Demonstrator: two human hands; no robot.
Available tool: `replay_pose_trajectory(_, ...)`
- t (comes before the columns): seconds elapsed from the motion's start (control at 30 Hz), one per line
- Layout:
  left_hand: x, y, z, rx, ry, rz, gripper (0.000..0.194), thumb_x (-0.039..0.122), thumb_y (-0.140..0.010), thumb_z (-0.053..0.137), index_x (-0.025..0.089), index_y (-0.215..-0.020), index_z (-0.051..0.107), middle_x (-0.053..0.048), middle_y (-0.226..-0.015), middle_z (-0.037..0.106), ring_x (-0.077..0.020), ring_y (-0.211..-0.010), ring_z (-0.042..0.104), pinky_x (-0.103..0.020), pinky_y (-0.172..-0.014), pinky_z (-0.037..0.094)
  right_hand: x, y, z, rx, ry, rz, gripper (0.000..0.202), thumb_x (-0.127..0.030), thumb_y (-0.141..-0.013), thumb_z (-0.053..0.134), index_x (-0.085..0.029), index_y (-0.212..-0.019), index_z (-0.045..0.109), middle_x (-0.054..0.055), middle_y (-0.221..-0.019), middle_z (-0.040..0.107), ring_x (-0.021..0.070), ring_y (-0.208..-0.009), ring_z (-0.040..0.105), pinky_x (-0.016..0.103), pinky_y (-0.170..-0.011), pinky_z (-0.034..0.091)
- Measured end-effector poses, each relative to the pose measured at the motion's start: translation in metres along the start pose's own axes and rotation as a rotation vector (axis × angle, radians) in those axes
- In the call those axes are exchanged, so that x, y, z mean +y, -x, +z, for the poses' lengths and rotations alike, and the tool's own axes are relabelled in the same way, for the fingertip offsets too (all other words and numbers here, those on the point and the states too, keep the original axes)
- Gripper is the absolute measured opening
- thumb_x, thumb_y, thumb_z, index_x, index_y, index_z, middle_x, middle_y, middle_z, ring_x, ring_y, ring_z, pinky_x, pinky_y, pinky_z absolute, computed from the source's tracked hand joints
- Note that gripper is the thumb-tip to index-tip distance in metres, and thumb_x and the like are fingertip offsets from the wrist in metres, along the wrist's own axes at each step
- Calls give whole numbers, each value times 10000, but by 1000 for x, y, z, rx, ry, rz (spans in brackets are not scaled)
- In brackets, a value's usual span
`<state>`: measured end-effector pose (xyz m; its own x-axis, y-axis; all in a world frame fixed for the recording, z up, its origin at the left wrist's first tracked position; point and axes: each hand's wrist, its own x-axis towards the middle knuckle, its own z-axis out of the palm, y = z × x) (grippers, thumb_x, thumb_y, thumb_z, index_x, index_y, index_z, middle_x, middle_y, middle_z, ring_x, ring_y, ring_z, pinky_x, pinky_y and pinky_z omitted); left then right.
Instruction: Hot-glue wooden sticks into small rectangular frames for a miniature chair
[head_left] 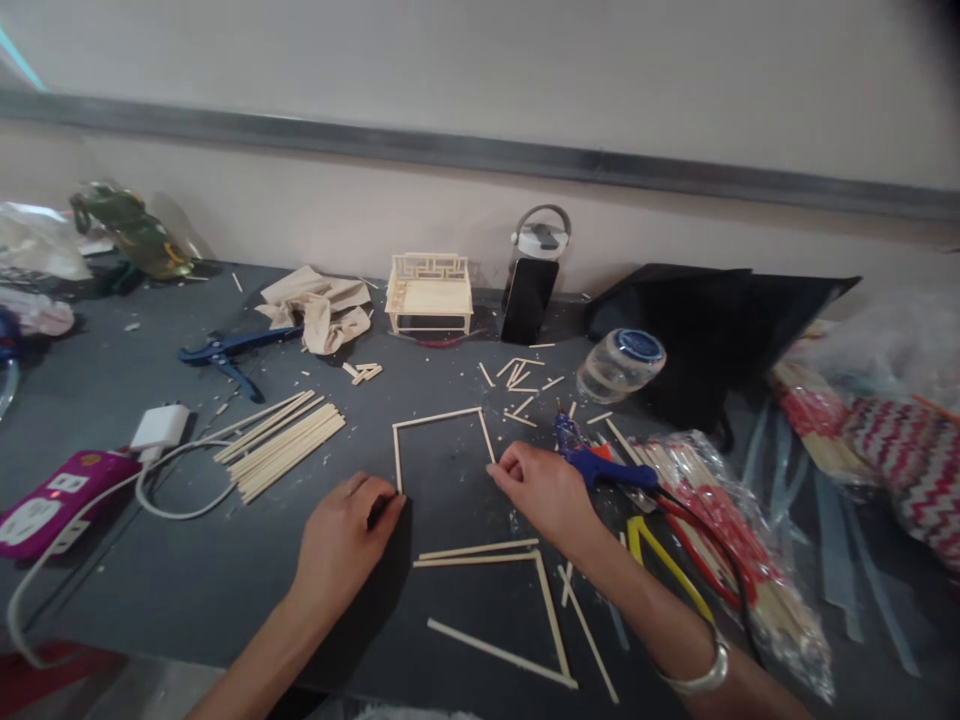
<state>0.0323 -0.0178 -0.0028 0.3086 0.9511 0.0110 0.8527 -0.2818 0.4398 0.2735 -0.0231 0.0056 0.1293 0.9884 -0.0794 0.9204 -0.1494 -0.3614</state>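
A three-sided frame of thin wooden sticks (439,417) lies flat on the dark table, its missing side toward me. My left hand (346,535) has thumb and fingers closed at the near end of its left stick. At the end of the right stick, my right hand (546,495) is closed in a pinch, a silver bangle on its wrist. Nearer to me lies a second, larger stick frame (551,610) with an angled loose-looking stick (501,655). A blue glue gun (611,470) rests just beyond my right hand.
A bundle of sticks (289,450), a blue cutter (232,350) and a purple power strip (64,500) are at left. Behind stand a miniature stick daybed (430,295), a phone (529,300) and a jar (621,365). Yellow-handled pliers (667,560) and bagged sticks (739,540) lie at right.
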Motion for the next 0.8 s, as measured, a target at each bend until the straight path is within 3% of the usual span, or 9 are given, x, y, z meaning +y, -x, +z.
replay_pose_trajectory(0.33,-3,-2,4,17,5,18,221,342,-907,478,204,-791,606,-10,-766,605,-180,-727,581,-276,-637,411,3,-3,3,-15,7,-1,196,-320,-862,538,-219,-699,577,-19,-642,646,136,-622,591,237,-535,279)
replay_pose_trajectory(0.5,-2,4,2,29,33,53,202,313,-907,488,198,-796,611,-11,-748,594,-176,-711,570,-283,-643,423,6,9,-11,-26,-21,-25,170,-318,-872,532,-225,-742,589,-31,-645,633,135,-628,593,241,-552,309)
replay_pose_trajectory(0.67,13,21,10,61,139,241,177,257,-917,495,180,-821,623,-30,-769,609,-179,-729,556,-304,-673,445,13,40,-28,-85,-62,-137,116,-239,-875,544,-234,-779,610,-42,-749,642,121,-710,611,235,-641,374)
replay_pose_trajectory(0.8,32,27,19,-27,120,377,173,194,-919,488,166,-888,656,-58,-809,627,-198,-757,545,-343,-700,463,20,64,-27,-145,-38,-266,146,-220,-922,494,-241,-883,633,-21,-842,638,131,-794,621,237,-693,410)
